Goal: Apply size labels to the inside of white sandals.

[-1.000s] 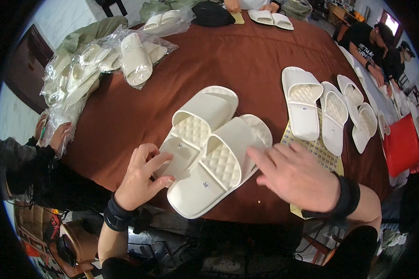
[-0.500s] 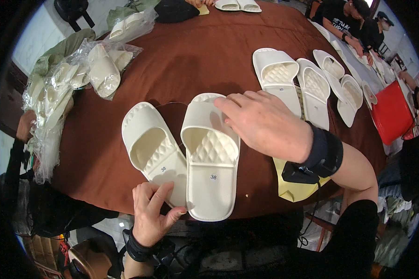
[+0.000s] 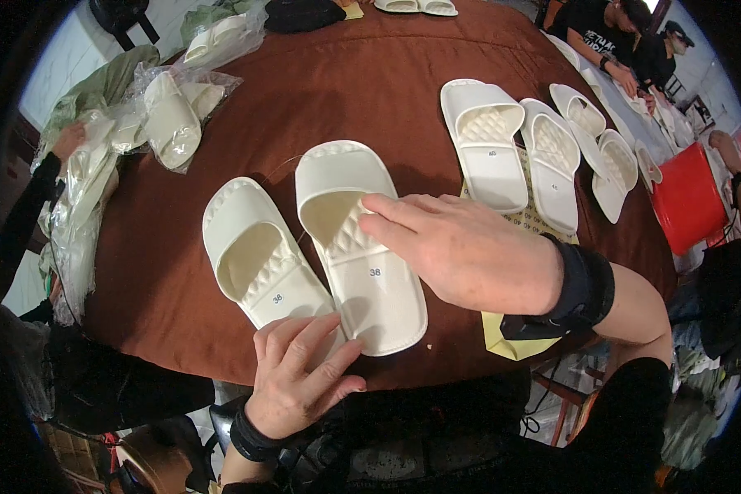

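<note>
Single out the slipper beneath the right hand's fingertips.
The nearest pair's right slipper: the right hand overlaps its strap opening; its mate sits partly under the left hand.

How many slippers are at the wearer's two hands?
2: the left slipper at the left hand, the right slipper at the right hand. Both are partly covered.

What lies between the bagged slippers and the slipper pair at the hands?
Only brown cloth shows between the bagged slippers and the slipper pair in the head view.
</note>
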